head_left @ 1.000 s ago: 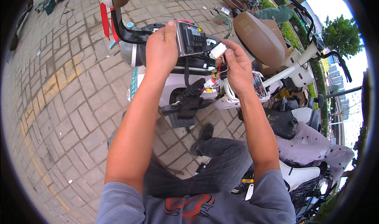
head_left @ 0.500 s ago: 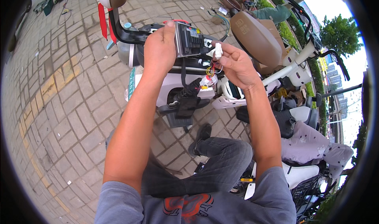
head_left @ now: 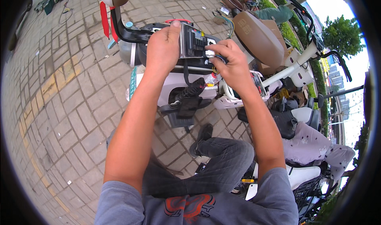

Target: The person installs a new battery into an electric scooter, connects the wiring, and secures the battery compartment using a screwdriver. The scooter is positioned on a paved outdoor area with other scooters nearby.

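My left hand (head_left: 163, 48) is closed round the near end of a flat metal-cased controller box (head_left: 193, 42), its thumb along the top edge. The box has a black socket face on its right side. Between the thumb and fingers of my right hand (head_left: 231, 62) is a white wire connector (head_left: 210, 53), held against the box's socket end; whether it is seated I cannot tell. Coloured wires run from it, partly hidden by the hand. Below lies the opened body of a pale electric scooter (head_left: 158, 91), with another wire bundle (head_left: 212, 80) beside the black shock absorber (head_left: 193, 89).
A brown scooter seat (head_left: 258, 38) and white handlebar stem (head_left: 303, 64) stand to the right. Parked scooters, one under a patterned cover (head_left: 307, 143), fill the lower right. Brick paving (head_left: 71, 118) spreads at left. Tools (head_left: 47, 5) lie at far upper left.
My right hand has moved left with the white connector, from beside the controller box up against its socket end. The left hand and box have shifted slightly right.
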Action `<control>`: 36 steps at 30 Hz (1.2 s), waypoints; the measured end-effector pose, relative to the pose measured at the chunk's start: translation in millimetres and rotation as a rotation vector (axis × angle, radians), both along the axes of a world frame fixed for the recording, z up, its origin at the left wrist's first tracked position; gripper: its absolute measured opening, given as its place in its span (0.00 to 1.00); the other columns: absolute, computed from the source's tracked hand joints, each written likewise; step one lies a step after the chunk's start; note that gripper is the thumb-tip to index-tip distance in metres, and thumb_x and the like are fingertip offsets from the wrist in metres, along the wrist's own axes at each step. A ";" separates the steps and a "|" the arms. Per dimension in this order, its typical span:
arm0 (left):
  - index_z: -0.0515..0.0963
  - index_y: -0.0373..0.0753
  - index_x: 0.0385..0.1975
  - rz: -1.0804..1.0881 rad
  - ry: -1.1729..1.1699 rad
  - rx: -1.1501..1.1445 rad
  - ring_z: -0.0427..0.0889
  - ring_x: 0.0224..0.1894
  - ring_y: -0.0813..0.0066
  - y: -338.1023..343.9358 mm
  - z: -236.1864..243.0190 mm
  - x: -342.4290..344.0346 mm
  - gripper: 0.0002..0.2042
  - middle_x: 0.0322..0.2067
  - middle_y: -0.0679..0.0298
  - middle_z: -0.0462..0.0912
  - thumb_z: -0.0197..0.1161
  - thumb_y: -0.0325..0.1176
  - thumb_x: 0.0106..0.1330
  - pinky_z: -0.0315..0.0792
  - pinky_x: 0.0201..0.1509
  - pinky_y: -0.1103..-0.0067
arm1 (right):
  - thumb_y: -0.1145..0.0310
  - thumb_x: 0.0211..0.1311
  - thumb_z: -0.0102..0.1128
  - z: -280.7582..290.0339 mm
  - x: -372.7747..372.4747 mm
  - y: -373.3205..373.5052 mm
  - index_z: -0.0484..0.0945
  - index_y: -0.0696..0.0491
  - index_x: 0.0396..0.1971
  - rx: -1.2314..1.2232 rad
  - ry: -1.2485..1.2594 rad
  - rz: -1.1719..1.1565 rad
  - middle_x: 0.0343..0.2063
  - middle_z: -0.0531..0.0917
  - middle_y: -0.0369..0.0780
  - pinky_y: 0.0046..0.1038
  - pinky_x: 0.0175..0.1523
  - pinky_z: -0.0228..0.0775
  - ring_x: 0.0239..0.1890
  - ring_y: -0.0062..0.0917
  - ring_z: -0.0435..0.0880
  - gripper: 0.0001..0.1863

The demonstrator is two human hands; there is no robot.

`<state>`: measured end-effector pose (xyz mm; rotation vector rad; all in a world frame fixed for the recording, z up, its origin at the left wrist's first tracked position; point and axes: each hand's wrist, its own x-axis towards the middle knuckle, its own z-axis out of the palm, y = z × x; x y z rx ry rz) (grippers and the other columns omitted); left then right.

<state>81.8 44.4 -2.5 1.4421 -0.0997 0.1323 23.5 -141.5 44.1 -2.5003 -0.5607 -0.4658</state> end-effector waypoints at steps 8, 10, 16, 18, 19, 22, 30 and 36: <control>0.80 0.28 0.29 -0.020 0.017 -0.023 0.75 0.21 0.71 -0.9 -5.3 5.5 0.27 0.18 0.58 0.79 0.48 0.49 0.74 0.70 0.30 0.72 | 0.83 0.50 0.61 -25.8 5.0 16.2 0.81 0.52 0.41 -0.055 -0.195 -0.026 0.33 0.80 0.41 0.32 0.41 0.66 0.37 0.35 0.81 0.17; 0.79 0.28 0.28 -0.016 -0.016 -0.001 0.75 0.20 0.69 -1.7 -8.1 7.2 0.27 0.17 0.57 0.78 0.48 0.50 0.74 0.70 0.29 0.71 | 0.83 0.50 0.61 -26.5 4.3 17.1 0.80 0.53 0.39 -0.028 -0.216 -0.050 0.33 0.81 0.41 0.32 0.41 0.66 0.38 0.35 0.81 0.16; 0.79 0.28 0.27 0.005 -0.037 0.021 0.74 0.20 0.68 -0.3 -5.1 4.5 0.27 0.17 0.56 0.77 0.48 0.50 0.74 0.70 0.29 0.71 | 0.83 0.48 0.62 -24.9 8.3 7.1 0.80 0.54 0.35 -0.055 -0.194 -0.014 0.31 0.82 0.41 0.33 0.40 0.67 0.36 0.36 0.81 0.13; 0.79 0.28 0.27 0.002 -0.046 0.021 0.74 0.20 0.68 -0.3 -5.6 4.1 0.27 0.17 0.56 0.77 0.48 0.50 0.74 0.70 0.29 0.71 | 0.82 0.48 0.63 -25.7 7.9 6.4 0.80 0.54 0.34 -0.018 -0.203 -0.003 0.30 0.81 0.41 0.34 0.39 0.68 0.36 0.37 0.81 0.12; 0.79 0.28 0.27 -0.005 -0.049 0.017 0.74 0.20 0.68 0.1 -6.2 4.5 0.27 0.17 0.56 0.77 0.48 0.50 0.74 0.70 0.29 0.71 | 0.82 0.48 0.63 -25.2 8.2 7.1 0.80 0.54 0.33 -0.027 -0.213 -0.010 0.30 0.81 0.41 0.34 0.40 0.68 0.35 0.37 0.81 0.11; 0.79 0.28 0.27 -0.004 -0.040 0.014 0.74 0.20 0.69 0.0 -3.4 1.9 0.27 0.17 0.56 0.78 0.48 0.49 0.74 0.70 0.29 0.72 | 0.81 0.48 0.65 -23.0 9.1 9.0 0.81 0.55 0.32 -0.053 -0.226 -0.018 0.29 0.81 0.41 0.34 0.40 0.69 0.34 0.37 0.81 0.10; 0.79 0.28 0.29 -0.015 -0.040 0.013 0.74 0.20 0.71 -0.6 -2.0 1.2 0.26 0.17 0.58 0.77 0.48 0.49 0.75 0.70 0.29 0.72 | 0.80 0.48 0.67 -25.2 8.8 7.8 0.81 0.55 0.32 -0.060 -0.238 -0.015 0.28 0.81 0.39 0.33 0.38 0.68 0.34 0.34 0.81 0.10; 0.79 0.27 0.30 -0.015 -0.022 0.016 0.73 0.20 0.71 -0.8 -0.6 -0.3 0.26 0.17 0.58 0.77 0.48 0.48 0.75 0.70 0.30 0.72 | 0.80 0.49 0.66 -32.8 8.1 9.0 0.81 0.54 0.36 -0.093 -0.246 -0.027 0.31 0.81 0.39 0.32 0.40 0.68 0.35 0.32 0.81 0.12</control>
